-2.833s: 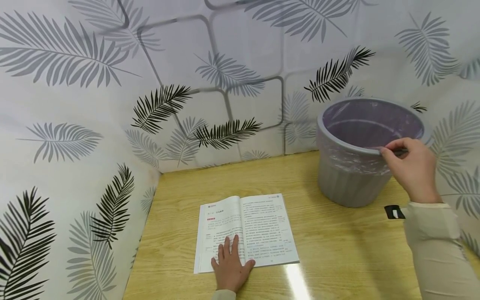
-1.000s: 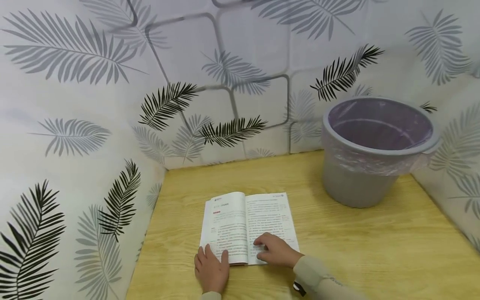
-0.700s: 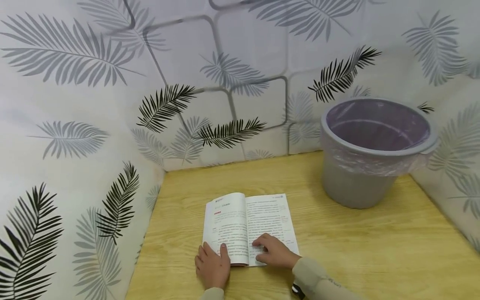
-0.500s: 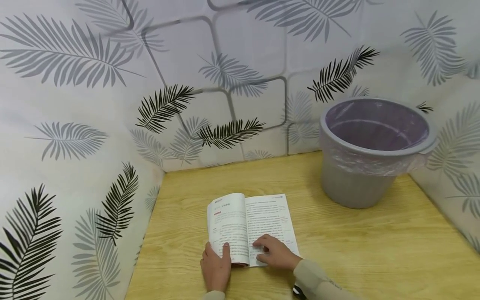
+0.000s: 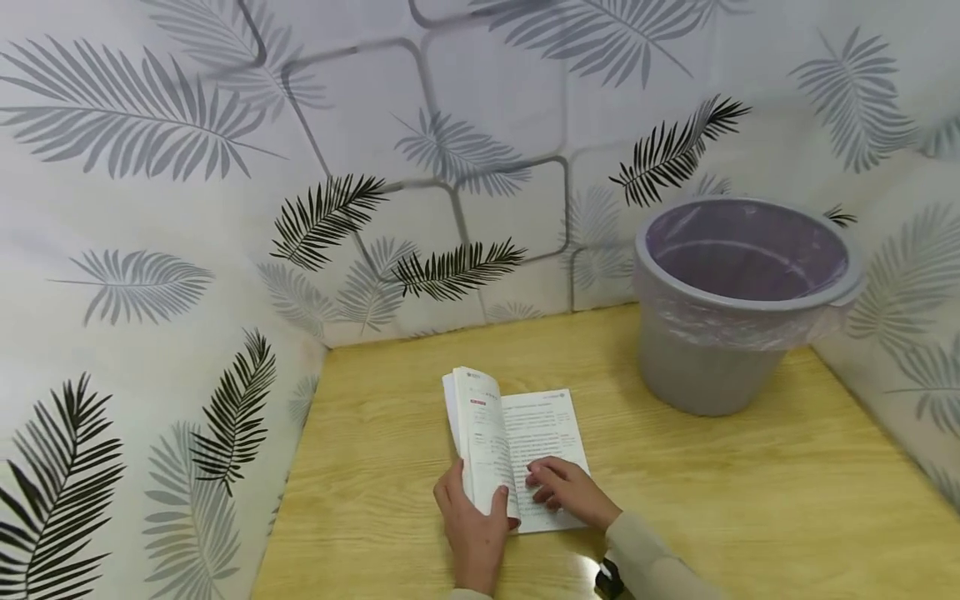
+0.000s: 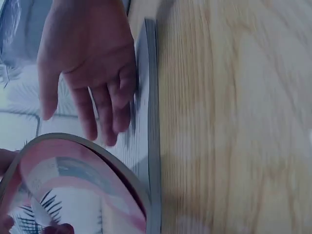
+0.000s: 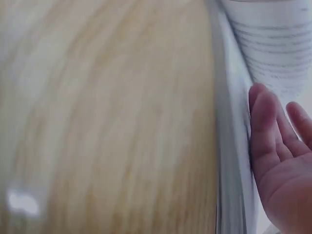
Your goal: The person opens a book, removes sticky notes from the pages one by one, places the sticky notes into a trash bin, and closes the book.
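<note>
An open book (image 5: 545, 421) with printed pages lies on the table in the head view. My left hand (image 5: 474, 533) grips its left half (image 5: 489, 446) from the lower edge, thumb on the page and fingers behind. That half is raised and tilted toward the right half. In the left wrist view, the raised cover (image 6: 73, 168) bends in a curve. My right hand (image 5: 576, 493) rests at the right page with fingers loosely bent, holding nothing. The right wrist view has this hand (image 7: 287, 170) beside the stacked page edges (image 7: 229, 146).
A grey bin (image 5: 708, 367) with a clear plastic liner folded over its rim stands at the table's back right. Leaf-patterned covering (image 5: 510, 117) lines the walls behind and beside the wooden table (image 5: 367, 442). A black device (image 5: 609, 579) sits at the right wrist.
My right hand has come from the bin's rim to the right page. My left hand, earlier flat on the book, has gripped its left half, lifted it and moved right.
</note>
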`<state>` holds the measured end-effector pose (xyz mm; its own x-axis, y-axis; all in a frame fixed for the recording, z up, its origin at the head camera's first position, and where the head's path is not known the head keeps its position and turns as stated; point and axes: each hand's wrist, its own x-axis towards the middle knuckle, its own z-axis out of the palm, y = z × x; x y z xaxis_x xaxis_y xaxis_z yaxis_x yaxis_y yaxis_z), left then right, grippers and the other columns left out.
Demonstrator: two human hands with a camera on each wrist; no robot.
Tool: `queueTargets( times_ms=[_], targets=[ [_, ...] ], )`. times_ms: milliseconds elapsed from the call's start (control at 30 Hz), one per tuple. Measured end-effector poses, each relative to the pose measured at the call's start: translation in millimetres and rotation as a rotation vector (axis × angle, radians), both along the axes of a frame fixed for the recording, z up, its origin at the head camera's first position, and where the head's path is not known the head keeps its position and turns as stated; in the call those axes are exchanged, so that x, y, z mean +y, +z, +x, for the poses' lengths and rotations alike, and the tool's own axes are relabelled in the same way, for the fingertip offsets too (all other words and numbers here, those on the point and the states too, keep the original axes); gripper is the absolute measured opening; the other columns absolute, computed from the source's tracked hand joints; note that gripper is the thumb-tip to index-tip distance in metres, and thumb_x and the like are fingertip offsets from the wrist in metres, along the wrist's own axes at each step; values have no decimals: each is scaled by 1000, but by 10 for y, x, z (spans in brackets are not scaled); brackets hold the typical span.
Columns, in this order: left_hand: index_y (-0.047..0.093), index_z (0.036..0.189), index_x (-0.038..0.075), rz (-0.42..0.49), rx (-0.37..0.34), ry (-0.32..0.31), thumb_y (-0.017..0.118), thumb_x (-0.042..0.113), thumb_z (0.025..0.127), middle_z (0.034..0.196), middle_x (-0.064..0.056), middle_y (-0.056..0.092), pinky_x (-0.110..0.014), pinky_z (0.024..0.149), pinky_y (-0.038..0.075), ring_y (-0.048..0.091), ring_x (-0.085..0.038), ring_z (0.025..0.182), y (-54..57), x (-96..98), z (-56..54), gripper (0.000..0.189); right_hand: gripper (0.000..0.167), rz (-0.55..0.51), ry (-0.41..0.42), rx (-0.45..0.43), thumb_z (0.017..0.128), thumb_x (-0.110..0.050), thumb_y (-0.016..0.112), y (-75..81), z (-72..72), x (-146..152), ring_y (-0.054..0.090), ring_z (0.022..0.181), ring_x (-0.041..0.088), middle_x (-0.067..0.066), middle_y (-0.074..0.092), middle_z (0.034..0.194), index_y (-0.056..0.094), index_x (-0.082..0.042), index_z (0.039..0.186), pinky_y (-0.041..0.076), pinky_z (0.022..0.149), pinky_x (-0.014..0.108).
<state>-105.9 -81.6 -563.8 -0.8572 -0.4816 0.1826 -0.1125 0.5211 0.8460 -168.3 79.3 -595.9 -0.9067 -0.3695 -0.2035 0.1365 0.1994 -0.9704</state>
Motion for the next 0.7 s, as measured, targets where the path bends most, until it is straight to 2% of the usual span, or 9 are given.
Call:
queueTargets(
  times_ms=[100, 200, 300, 333, 400, 467, 533, 600, 700],
  targets=[
    [44, 141, 8, 12, 78, -43, 79, 8, 75, 131, -10, 48, -34, 80, 54, 59, -23, 100, -10, 131, 0, 75, 57, -126, 0, -102, 106, -41, 40, 21, -16, 90, 70, 88, 15, 26, 65, 121, 50, 9, 133, 57, 71, 27],
    [44, 142, 6, 27, 81, -196, 77, 8, 79, 125, -8, 59, -29, 78, 56, 64, -20, 96, -51, 213, 22, 71, 65, -190, 23, -136, 106, -48, 36, 36, -32, 148, 68, 86, 12, 21, 68, 117, 48, 11, 133, 57, 71, 27],
    [52, 139, 5, -150, -17, -461, 73, 23, 86, 124, -11, 65, -38, 92, 56, 65, -26, 107, -133, 241, 77, 60, 69, -176, 37, -99, 107, -49, 31, 32, -50, 190, 68, 89, 10, 21, 69, 116, 48, 12, 135, 56, 76, 26],
    [55, 137, 6, -249, -52, -543, 71, 31, 87, 127, -10, 64, -42, 97, 53, 63, -27, 113, -167, 242, 100, 59, 67, -144, 24, -78, 107, -46, 31, 24, -55, 204, 68, 90, 10, 22, 69, 115, 49, 12, 135, 56, 76, 25],
    [60, 134, 9, -466, -88, -649, 67, 42, 86, 135, -9, 61, -48, 102, 48, 57, -29, 124, -238, 240, 149, 59, 56, -30, -25, -13, 108, -37, 36, 10, -58, 233, 67, 90, 10, 23, 69, 115, 53, 10, 132, 54, 77, 24],
    [61, 134, 13, -607, -93, -679, 64, 47, 84, 139, -7, 58, -52, 101, 46, 53, -30, 128, -305, 241, 190, 61, 43, 127, -97, 66, 105, -25, 45, -5, -67, 262, 66, 89, 13, 21, 70, 111, 58, 8, 129, 55, 77, 27],
    [60, 135, 17, -654, -117, -656, 62, 48, 83, 143, -5, 56, -57, 102, 43, 51, -32, 131, -350, 256, 219, 60, 34, 282, -175, 131, 98, -16, 56, -28, -81, 287, 66, 87, 15, 17, 72, 105, 62, 5, 124, 55, 76, 29],
    [60, 135, 19, -664, -137, -628, 62, 46, 83, 145, -4, 55, -63, 104, 40, 48, -35, 135, -385, 271, 232, 59, 35, 383, -220, 189, 91, -10, 63, -41, -106, 307, 62, 81, 16, 11, 70, 93, 63, 3, 124, 53, 71, 30],
    [59, 135, 20, -682, -139, -594, 63, 45, 83, 146, -3, 54, -68, 103, 38, 47, -38, 136, -412, 283, 225, 58, 50, 445, -231, 234, 85, -7, 70, -58, -149, 340, 55, 74, 15, 6, 63, 83, 57, 5, 132, 47, 66, 27]
  ],
)
